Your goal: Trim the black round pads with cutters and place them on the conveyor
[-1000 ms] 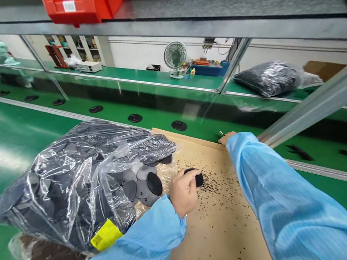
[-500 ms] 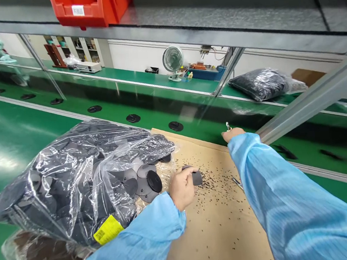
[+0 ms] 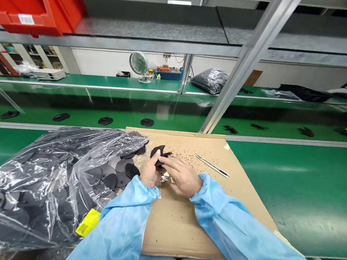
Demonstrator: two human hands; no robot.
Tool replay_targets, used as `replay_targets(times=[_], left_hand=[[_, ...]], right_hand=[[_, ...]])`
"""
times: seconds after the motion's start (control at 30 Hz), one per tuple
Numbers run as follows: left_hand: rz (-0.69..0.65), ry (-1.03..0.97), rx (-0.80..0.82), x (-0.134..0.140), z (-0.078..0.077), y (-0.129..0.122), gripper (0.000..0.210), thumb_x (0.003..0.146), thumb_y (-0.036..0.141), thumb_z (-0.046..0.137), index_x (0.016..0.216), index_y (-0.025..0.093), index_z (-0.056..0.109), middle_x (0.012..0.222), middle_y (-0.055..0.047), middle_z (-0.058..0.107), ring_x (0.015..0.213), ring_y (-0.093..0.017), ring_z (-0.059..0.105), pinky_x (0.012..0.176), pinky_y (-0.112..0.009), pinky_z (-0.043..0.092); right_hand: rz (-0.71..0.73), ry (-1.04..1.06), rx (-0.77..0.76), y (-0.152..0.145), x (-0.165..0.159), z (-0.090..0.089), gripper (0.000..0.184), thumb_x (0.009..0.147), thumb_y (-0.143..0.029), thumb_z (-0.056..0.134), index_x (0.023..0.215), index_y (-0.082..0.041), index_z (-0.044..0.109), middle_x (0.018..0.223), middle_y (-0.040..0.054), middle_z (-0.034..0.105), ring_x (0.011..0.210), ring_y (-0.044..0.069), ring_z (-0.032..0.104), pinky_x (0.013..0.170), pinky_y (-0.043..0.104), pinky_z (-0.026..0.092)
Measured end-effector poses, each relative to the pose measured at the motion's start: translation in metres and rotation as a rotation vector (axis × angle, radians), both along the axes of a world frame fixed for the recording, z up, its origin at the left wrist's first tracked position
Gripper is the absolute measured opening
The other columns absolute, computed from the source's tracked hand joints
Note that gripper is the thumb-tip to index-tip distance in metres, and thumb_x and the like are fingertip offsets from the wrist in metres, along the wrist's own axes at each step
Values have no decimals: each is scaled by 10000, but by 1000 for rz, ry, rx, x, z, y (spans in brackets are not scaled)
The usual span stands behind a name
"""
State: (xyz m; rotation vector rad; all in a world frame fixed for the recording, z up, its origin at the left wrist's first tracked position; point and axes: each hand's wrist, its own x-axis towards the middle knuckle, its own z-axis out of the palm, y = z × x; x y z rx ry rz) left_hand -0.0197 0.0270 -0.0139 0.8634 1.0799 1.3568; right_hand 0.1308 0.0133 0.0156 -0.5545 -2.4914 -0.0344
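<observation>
My left hand (image 3: pixel 149 171) pinches a thin black disc (image 3: pixel 156 151) over the cardboard sheet (image 3: pixel 176 227). My right hand (image 3: pixel 184 178) is beside it, its fingertips against the disc and some dark, narrow pieces there. Under the right palm shows a small shiny metal tool (image 3: pixel 166 178), mostly covered by the fingers. Left of my hands, a clear plastic bag (image 3: pixel 82 162) lies open with many dark discs (image 3: pixel 123 166) at its mouth. Tiny black bits (image 3: pixel 190 152) are scattered across the cardboard. A slim metal-and-black cutter-like tool (image 3: pixel 213 166) lies to the right.
Beyond the cardboard runs a green belt (image 3: pixel 179 125) with spaced black discs (image 3: pixel 147 122) and dark narrow parts (image 3: pixel 258 126). A slanted metal post (image 3: pixel 235 76) rises behind my hands to a shelf with a red bin (image 3: pixel 39 16). A fan (image 3: pixel 139 64) stands farther back.
My right hand has come back from the far green belt to my left hand, bringing the metal tool. The left hand has lifted its disc. The view has swung right.
</observation>
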Motion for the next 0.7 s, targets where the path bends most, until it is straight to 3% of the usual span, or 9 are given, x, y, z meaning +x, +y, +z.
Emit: replay_targets(times=[0.1,0.2,0.27,0.4,0.7], left_hand=[[96,-241,-35,-2,3,3,465,790,502,607,1105,160,617,1061,-90,681,935,-216,648,720,-312,553],[99,-403,23,-2,4,5,409,718,343,731,1079,176,636,1069,-59,682,991,-193,630,767,-269,529],[62,-468,-10,-1,5,4,377,687,297,764,1026,172,656,961,-42,698,878,-165,645,705,-243,517],[-19,-514,-162,-1,7,-1,266,676,259,760,901,153,665,703,-2,646,556,-107,558,471,-222,429],[-42,-491,-218,-1,11,-5,192,718,234,697,867,125,645,653,-18,613,519,-114,520,424,-234,412]], right_hand=[[-141,286,-69,-1,4,-11,470,800,-189,558,1265,-185,493,1354,163,478,1194,283,506,952,455,460],[-336,490,-201,2,10,-18,367,873,-262,543,1234,-203,517,1093,112,610,1011,231,593,879,392,500],[-397,456,-249,5,14,-21,344,895,-311,525,1216,-190,530,976,89,631,920,222,606,835,376,509],[-449,276,-258,10,22,-25,361,913,-319,475,1224,-143,524,1039,124,627,955,249,588,866,398,491],[-492,189,-245,9,23,-26,296,893,-327,514,1133,-164,570,941,101,652,884,243,594,827,378,481]])
